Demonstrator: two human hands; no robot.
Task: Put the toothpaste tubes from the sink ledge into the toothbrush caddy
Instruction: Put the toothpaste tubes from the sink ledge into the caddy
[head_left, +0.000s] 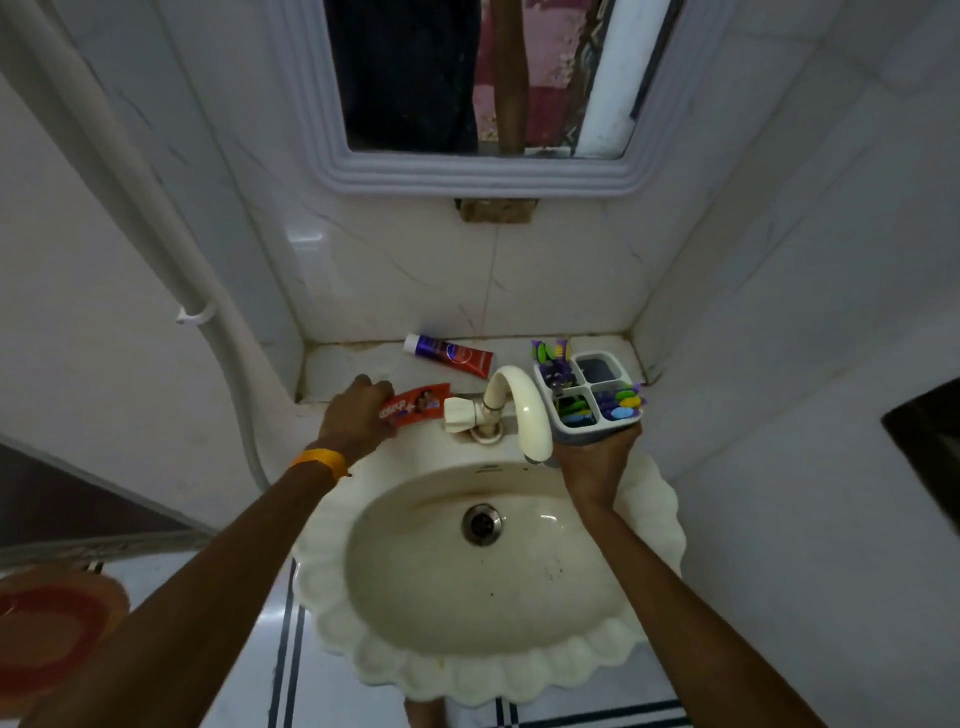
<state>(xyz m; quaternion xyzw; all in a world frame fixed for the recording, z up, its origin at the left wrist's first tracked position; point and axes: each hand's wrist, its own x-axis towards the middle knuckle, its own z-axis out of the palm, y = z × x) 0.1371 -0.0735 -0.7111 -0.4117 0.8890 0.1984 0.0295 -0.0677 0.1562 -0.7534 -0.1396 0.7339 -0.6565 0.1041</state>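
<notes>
Hands | left (358, 415) grips red toothpaste tube (418, 402) | right (597, 457) clasps caddy (589, 397) base

Walls (545, 270) clad in white marble-look tile, glossy. Mirror (467, 78) in a grey moulded frame above a tiled ledge (343, 364). White pipe (130, 197) clipped to the left wall. Floor (249, 649) white with dark stripes. Light dim.
</notes>
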